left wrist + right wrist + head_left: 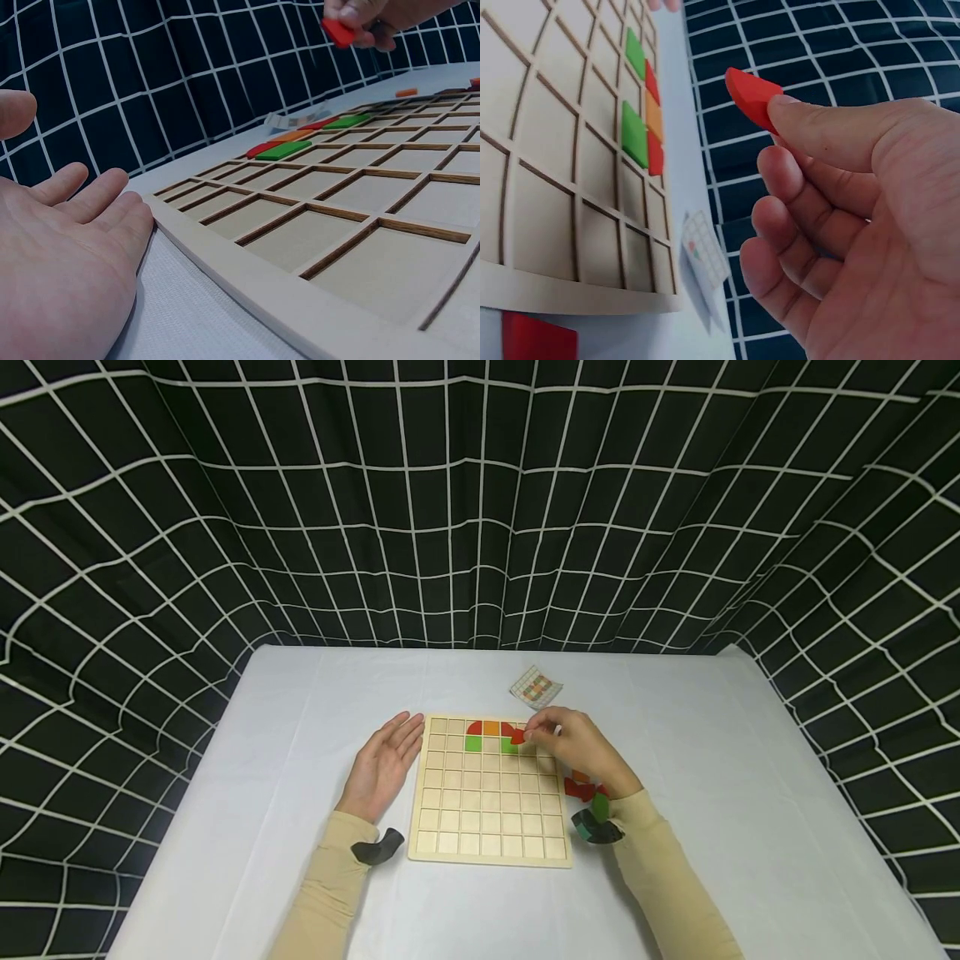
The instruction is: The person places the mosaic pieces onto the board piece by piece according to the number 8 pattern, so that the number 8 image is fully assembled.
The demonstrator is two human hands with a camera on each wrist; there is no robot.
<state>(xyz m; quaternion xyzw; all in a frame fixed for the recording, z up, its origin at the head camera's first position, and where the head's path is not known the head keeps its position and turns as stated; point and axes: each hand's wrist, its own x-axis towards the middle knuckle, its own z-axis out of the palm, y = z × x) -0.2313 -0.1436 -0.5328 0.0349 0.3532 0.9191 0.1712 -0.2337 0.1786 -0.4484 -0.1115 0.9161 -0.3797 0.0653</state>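
Observation:
Between thumb and fingers my right hand (576, 743) pinches a red tile (751, 97) with a curved edge, held above the upper right part of a wooden grid board (491, 863). Set into the board's top rows are a red rounded tile (475, 727), an orange square tile (491, 727), another red tile (507, 727) and two green tiles (473, 743), (283, 151). My left hand (381, 768) rests palm up beside the board's left edge, fingers extended, holding nothing. In the left wrist view its fingertips lie right at the board's rim.
A small printed pattern card (536, 687) lies behind the board on the white tablecloth (337, 685). Several loose red tiles (577, 789), an orange one (580, 775) and a green one (600, 807) lie right of the board, partly hidden by the right wrist. A black grid curtain (480, 510) surrounds the table.

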